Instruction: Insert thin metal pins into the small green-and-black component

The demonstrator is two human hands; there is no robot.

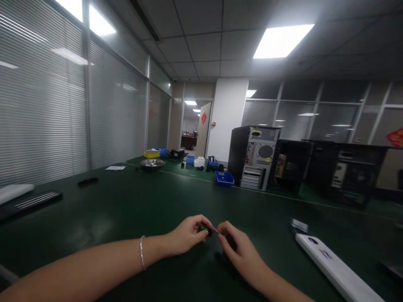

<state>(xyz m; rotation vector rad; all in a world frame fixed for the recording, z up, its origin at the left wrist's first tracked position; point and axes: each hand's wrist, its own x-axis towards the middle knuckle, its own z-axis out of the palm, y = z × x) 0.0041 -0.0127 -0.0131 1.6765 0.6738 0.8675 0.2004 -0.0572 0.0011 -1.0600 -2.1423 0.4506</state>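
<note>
Head view: low in the middle of the frame, two bare hands meet over a dark green counter point(126, 209) that looks smooth and flat. The left hand point(185, 235) wears a thin silver bracelet point(142, 251) on the wrist. Its fingers are pressed together, pinching a small dark part point(208, 230). The right hand point(239, 247) pinches the other end, where a thin shiny bit sticks out. The small dark part sits between the two hands, just above the counter, and its long way runs left to right across the frame. It is too small to tell what it is made of.

At the lower right lies a long white flat panel point(336, 264) with rounded corners. Near the middle right stands a black computer case point(255, 157), tall and boxy, with its metal back showing. Just in front of it sits a small blue bin point(224, 179); I cannot tell what is inside. Farther back on the left are a round shiny metal bowl point(153, 163) and a yellow bin point(151, 154). At the far left lies a flat black keyboard point(28, 201).
</note>
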